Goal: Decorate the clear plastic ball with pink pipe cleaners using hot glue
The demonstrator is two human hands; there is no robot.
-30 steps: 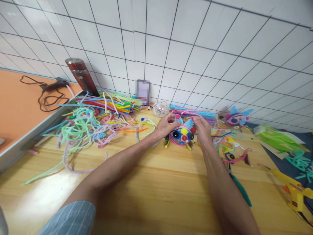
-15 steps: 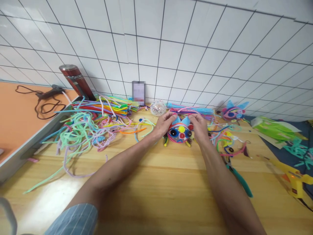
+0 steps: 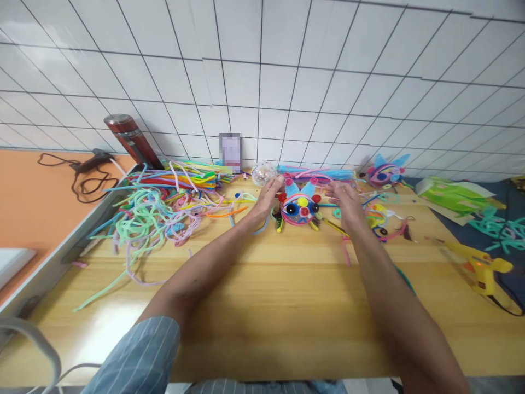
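A round craft face [image 3: 301, 210] with blue ears, black-and-blue eyes, a yellow dot and a red nose stands on the wooden table. Just left of it is my left hand [image 3: 267, 198], fingers apart and holding nothing. On the other side, a little farther off, my right hand [image 3: 345, 200] is also open, with its fingers spread. Pink-red discs top the two ears. A clear ball [image 3: 263, 173] lies behind my left hand.
Tangled pipe cleaners [image 3: 141, 219] and a red flask [image 3: 133, 141] are at left. A phone [image 3: 231, 152] leans on the tiled wall. A similar craft face [image 3: 384, 171], a green packet [image 3: 455, 198] and a yellow glue gun [image 3: 484, 268] lie at right.
Both hands have let go of the craft face's ears and moved apart, the right one farther. The red discs on the ears now show. The view has shifted slightly.
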